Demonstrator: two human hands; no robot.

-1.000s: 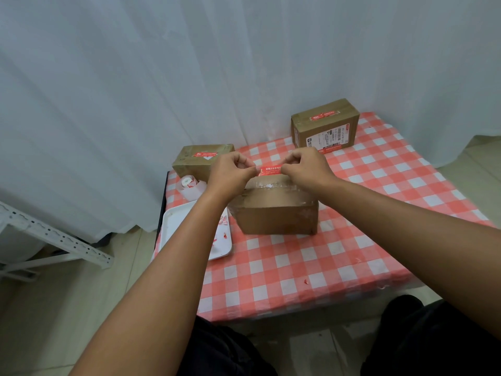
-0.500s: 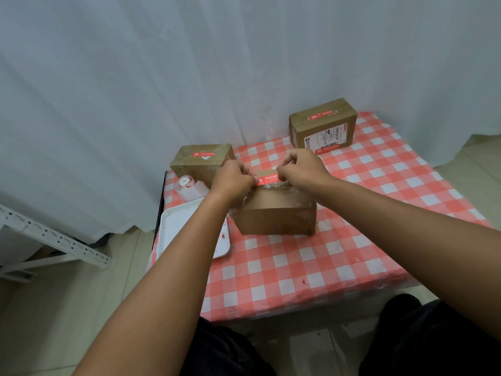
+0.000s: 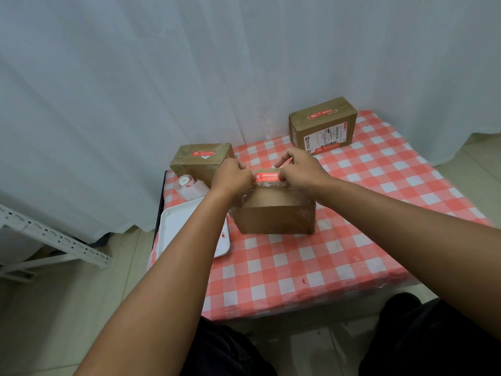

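Observation:
A brown cardboard box (image 3: 273, 213) stands in the middle of the red-and-white checked table (image 3: 311, 264). A red sticker strip (image 3: 267, 176) lies stretched across the far top edge of the box. My left hand (image 3: 230, 177) pinches the strip's left end with curled fingers. My right hand (image 3: 301, 166) pinches its right end, with the index finger raised. Both hands sit on top of the box and hide its far edge.
A second taped box (image 3: 202, 161) stands at the table's back left, a third box (image 3: 322, 126) with a shipping label at the back right. A white tray (image 3: 173, 234) and a roll of stickers (image 3: 189, 185) lie at the left edge. A white curtain hangs behind.
Both hands have lowered the red sticker strip from above the box down onto its top far edge. The box has not moved.

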